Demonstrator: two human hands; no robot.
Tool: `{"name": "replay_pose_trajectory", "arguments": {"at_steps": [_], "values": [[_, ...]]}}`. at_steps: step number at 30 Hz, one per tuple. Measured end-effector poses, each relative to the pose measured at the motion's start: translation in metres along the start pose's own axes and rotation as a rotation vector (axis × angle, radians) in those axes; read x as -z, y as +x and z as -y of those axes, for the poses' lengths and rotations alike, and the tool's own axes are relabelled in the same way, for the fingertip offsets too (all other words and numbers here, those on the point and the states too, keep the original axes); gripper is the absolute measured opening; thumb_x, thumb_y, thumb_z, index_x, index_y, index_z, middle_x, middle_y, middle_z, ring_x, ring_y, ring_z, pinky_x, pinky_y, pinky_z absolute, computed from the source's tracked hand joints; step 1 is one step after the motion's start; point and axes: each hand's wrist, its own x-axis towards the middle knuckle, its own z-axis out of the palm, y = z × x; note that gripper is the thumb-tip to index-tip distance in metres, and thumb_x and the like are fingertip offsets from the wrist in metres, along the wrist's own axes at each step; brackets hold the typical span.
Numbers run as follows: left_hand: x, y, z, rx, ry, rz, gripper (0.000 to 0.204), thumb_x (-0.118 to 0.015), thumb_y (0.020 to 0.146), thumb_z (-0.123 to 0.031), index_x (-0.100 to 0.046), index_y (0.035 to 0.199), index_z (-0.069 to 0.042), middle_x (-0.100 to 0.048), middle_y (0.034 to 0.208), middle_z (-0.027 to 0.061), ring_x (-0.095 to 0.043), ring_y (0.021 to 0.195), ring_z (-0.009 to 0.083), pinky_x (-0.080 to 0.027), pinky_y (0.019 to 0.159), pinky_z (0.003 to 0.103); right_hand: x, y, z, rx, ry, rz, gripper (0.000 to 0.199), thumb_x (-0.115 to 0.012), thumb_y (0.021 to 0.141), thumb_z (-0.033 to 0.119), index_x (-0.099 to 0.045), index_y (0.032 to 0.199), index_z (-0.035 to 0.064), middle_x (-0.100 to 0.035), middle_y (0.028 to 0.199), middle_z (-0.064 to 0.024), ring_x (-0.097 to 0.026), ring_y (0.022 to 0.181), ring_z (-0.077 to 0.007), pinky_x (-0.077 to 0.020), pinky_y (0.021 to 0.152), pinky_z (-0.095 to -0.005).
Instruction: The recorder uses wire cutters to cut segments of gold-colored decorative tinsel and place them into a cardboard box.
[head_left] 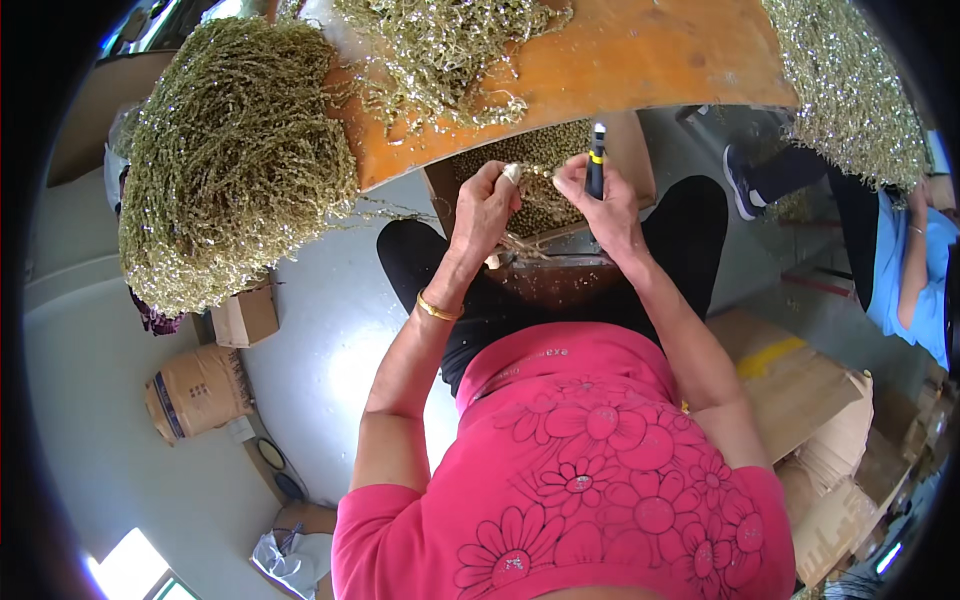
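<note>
My left hand [482, 212] is closed in a pinch, a white wrapping on one digit, at one end of a short gold bead strand [540, 171]. At the strand's other end my right hand [612, 208] pinches with thumb and finger. That hand also holds a slim black tool [596, 172] with yellow bands and a pale end, pointing away from me; its exact kind does not show. Beneath both hands a cardboard box [640, 160] holds many small gold beads [545, 205]. Some thin brown strands [522, 246] lie at its near edge, by my lap.
An orange-brown table [650, 55] spans the far side, with a loose gold strand pile [440, 50] on it. A large gold bundle [230, 160] hangs at left, another [850, 80] at far right. A person in blue [905, 260] sits at right. Cardboard boxes [800, 390] stand near right.
</note>
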Motion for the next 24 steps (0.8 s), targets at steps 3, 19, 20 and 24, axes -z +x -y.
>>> {"name": "replay_pose_trajectory", "arguments": {"at_steps": [3,19,20,24], "values": [[-0.004,-0.009,-0.004,0.032,-0.043,0.059,0.021,-0.049,0.088,-0.022,-0.056,0.083,-0.003,-0.047,0.057,-0.0032,-0.039,0.049,0.0036,-0.031,0.043,0.019,-0.003,-0.003,-0.004,0.052,0.027,0.006,0.017,-0.063,0.079,0.010,-0.052,0.091,0.0054,-0.054,0.079,0.0020,-0.050,0.074,-0.0055,-0.0427,0.067,-0.0217],[-0.015,-0.013,0.005,-0.358,0.352,-0.119,0.011,-0.056,0.080,-0.011,-0.054,0.084,0.000,-0.054,0.074,0.0145,-0.055,0.067,0.0311,-0.044,0.059,0.036,-0.007,-0.007,0.008,0.371,-0.387,-0.103,0.019,-0.062,0.077,0.006,-0.049,0.091,0.0040,-0.056,0.077,-0.0053,-0.056,0.068,-0.0142,-0.0449,0.061,-0.0285],[-0.016,-0.015,-0.002,-0.508,0.481,-0.136,0.011,-0.056,0.080,-0.011,-0.054,0.083,-0.001,-0.055,0.074,0.0147,-0.055,0.066,0.0321,-0.044,0.059,0.038,-0.007,-0.008,0.008,0.536,-0.622,-0.169,0.021,-0.062,0.077,0.007,-0.048,0.092,0.0037,-0.056,0.077,-0.0080,-0.057,0.067,-0.0178,-0.0456,0.060,-0.0304],[-0.012,-0.010,-0.004,-0.231,0.447,-0.068,0.009,-0.057,0.078,-0.010,-0.054,0.080,-0.002,-0.055,0.071,0.0153,-0.055,0.064,0.0332,-0.044,0.057,0.039,-0.005,-0.008,0.009,0.374,-0.444,-0.092,0.023,-0.062,0.076,0.008,-0.048,0.094,0.0027,-0.057,0.076,-0.0131,-0.059,0.068,-0.0256,-0.0464,0.062,-0.0326]]}}
